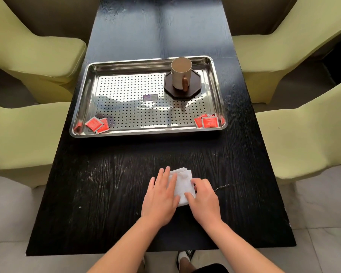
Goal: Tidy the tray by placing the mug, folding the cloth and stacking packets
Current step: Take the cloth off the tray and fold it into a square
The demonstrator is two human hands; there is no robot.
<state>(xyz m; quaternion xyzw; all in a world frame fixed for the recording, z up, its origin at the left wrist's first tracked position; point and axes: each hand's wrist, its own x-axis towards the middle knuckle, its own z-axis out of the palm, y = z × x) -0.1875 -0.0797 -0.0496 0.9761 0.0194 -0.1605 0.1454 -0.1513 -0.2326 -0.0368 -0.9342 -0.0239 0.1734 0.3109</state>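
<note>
Pale green chairs (28, 125) flank a long black table (106, 174) on both sides. A steel tray (146, 133) with a perforated floor lies across the middle of the table. In the tray's far right corner a dark octagonal coaster (193, 91) carries the mug (181, 73), upright with its handle turned toward the near edge, so the mug step looks done. The cloth (182, 184) is not in the tray: it lies on the table near the middle of the near edge, white and already folded into a small thick pad with layered edges showing at its far end. The left hand (159, 196) lies flat on the cloth's left part, fingers straight and close together, pressing it down. The right hand (204, 200) has curled fingers, and its thumb and forefinger seem to pinch the cloth's right edge. Red packets (96, 124) lie loosely overlapped in the tray's near left corner, and more packets (207, 121) are fanned out in its near right corner. Neither bunch is squared up. Folding is the step in hand and appears close to finished. The next move likely calls for a last crease or smoothing, then a grip on all the layers at once so the pad does not spring open as it is carried to a bare part of the tray. After that the two bunches of packets need gathering into one neat stack.
</note>
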